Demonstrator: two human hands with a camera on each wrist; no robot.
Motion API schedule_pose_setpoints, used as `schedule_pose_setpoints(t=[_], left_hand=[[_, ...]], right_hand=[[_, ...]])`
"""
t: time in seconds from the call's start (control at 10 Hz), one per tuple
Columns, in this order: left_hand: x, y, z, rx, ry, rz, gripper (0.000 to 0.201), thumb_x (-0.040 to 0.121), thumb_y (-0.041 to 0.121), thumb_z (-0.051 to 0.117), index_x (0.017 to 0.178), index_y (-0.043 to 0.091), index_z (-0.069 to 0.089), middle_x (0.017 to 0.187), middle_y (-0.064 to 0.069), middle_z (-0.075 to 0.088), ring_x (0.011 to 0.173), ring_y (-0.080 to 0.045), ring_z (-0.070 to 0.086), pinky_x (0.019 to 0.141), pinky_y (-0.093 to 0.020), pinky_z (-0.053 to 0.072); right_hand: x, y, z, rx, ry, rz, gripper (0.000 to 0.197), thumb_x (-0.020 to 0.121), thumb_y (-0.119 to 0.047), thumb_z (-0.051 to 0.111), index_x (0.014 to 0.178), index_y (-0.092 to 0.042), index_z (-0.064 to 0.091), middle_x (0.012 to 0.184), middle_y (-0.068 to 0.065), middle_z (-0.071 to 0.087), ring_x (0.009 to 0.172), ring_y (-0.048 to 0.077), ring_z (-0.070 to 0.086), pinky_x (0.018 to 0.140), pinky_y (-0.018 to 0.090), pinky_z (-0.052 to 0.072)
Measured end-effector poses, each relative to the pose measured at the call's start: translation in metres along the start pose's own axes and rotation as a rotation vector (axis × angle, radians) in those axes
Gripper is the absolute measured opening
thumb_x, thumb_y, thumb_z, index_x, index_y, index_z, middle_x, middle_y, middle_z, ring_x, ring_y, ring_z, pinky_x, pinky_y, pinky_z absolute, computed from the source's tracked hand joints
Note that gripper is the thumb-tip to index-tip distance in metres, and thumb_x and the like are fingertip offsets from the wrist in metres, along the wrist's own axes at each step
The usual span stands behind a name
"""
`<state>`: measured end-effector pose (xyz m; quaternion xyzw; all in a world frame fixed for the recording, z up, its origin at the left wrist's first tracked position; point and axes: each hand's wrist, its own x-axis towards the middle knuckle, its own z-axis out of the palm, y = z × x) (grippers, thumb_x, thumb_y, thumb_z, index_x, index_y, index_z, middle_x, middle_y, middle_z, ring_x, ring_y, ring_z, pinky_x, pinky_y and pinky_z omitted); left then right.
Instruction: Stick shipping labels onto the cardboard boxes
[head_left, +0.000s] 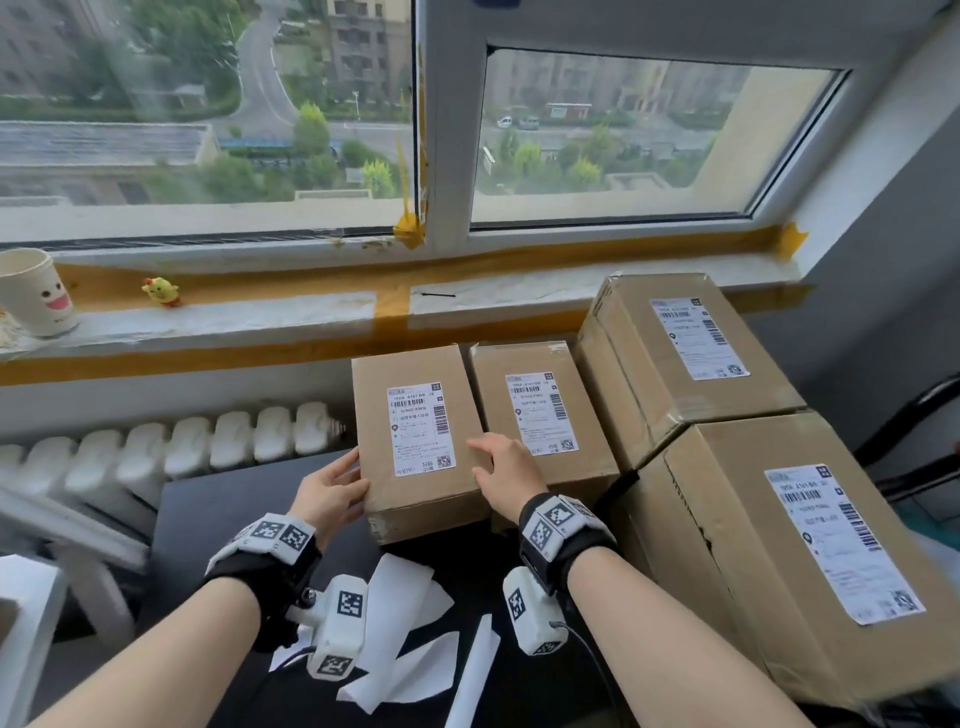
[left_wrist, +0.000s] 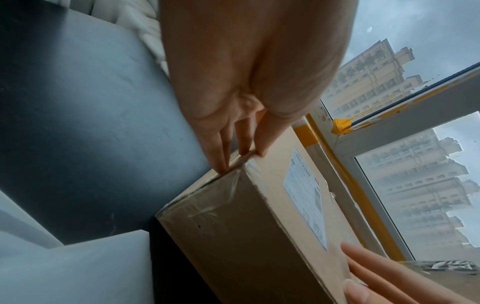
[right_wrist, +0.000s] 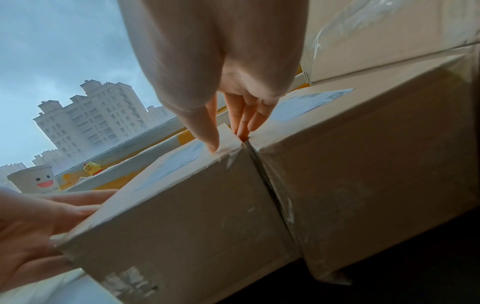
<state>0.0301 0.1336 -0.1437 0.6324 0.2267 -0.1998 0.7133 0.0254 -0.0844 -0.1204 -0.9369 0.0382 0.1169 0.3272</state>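
Observation:
A small cardboard box (head_left: 415, 467) with a white shipping label (head_left: 421, 428) on top lies on the black table (head_left: 218, 519). My left hand (head_left: 343, 478) presses straight fingers against the box's left side, thumb at the top edge; the left wrist view shows the fingertips (left_wrist: 221, 164) on that edge of the box (left_wrist: 246, 226). My right hand (head_left: 493, 462) rests on the right edge. Its fingers (right_wrist: 241, 131) reach into the gap between this box (right_wrist: 182, 216) and a second labelled box (right_wrist: 363, 174), thumb on top.
The second small box (head_left: 540, 410) touches the first on its right. Two larger labelled boxes (head_left: 675, 358) (head_left: 779, 545) are stacked at the right. White backing papers (head_left: 405, 597) lie near me. A paper cup (head_left: 34, 291) and a yellow toy chick (head_left: 162, 292) stand on the windowsill.

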Motion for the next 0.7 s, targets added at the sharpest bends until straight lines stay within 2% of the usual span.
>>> schedule_pose_setpoints(t=[0.1,0.2,0.3,0.4,0.5,0.6,0.7], left_hand=[[0.003,-0.002,0.005,0.049,0.030,0.007,0.054,0.092,-0.010,0.044,0.141,0.013,0.040,0.124,-0.009,0.058,0.084,-0.014,0.060,0.056,-0.016,0.054],[0.004,-0.003,0.011,0.114,0.083,0.023,0.053,0.092,-0.010,0.043,0.139,0.014,0.042,0.116,-0.004,0.059,0.082,-0.017,0.058,0.057,-0.020,0.050],[0.002,0.001,0.016,0.312,0.156,0.041,0.052,0.089,-0.007,0.047,0.138,0.011,0.045,0.120,-0.011,0.062,0.093,-0.027,0.059,0.079,-0.037,0.050],[-0.007,0.008,0.021,0.620,0.221,0.086,0.051,0.084,0.000,0.054,0.134,0.012,0.049,0.121,-0.016,0.062,0.104,-0.031,0.061,0.090,-0.037,0.048],[-0.029,0.012,0.027,0.897,0.236,0.100,0.050,0.087,0.017,0.056,0.136,0.015,0.046,0.131,-0.013,0.057,0.121,-0.027,0.054,0.098,-0.034,0.044],[-0.054,0.017,0.030,1.090,0.265,0.085,0.053,0.092,0.030,0.050,0.141,0.019,0.037,0.140,-0.009,0.050,0.126,-0.026,0.050,0.100,-0.034,0.041],[-0.072,0.025,0.031,1.150,0.330,0.140,0.048,0.093,0.030,0.044,0.139,0.019,0.039,0.138,-0.009,0.052,0.123,-0.027,0.052,0.098,-0.034,0.043]], right_hand=[[-0.003,0.003,0.000,-0.048,-0.039,-0.012,0.043,0.092,-0.008,0.050,0.134,-0.016,0.051,0.147,0.006,0.041,0.137,0.023,0.033,0.114,0.033,0.026],[-0.005,0.008,-0.001,-0.077,-0.063,-0.033,0.043,0.093,-0.007,0.049,0.135,-0.016,0.050,0.152,0.005,0.032,0.141,0.023,0.026,0.115,0.033,0.022],[-0.008,0.011,-0.003,-0.076,-0.077,-0.059,0.041,0.092,-0.005,0.047,0.132,-0.015,0.052,0.154,0.004,0.030,0.141,0.023,0.026,0.114,0.034,0.026],[-0.012,0.014,-0.004,-0.099,-0.097,-0.098,0.040,0.093,-0.006,0.046,0.131,-0.015,0.052,0.155,0.001,0.027,0.141,0.021,0.026,0.112,0.037,0.032],[-0.018,0.017,-0.006,-0.129,-0.144,-0.122,0.038,0.096,-0.014,0.045,0.133,-0.017,0.050,0.155,-0.001,0.026,0.142,0.018,0.024,0.111,0.040,0.034],[-0.023,0.016,-0.009,-0.162,-0.152,-0.171,0.038,0.099,-0.022,0.040,0.136,-0.016,0.047,0.154,0.000,0.028,0.142,0.018,0.025,0.113,0.040,0.031],[-0.025,0.009,-0.012,-0.177,-0.125,-0.228,0.037,0.099,-0.025,0.037,0.131,-0.013,0.051,0.147,0.005,0.040,0.134,0.024,0.039,0.111,0.041,0.034]])
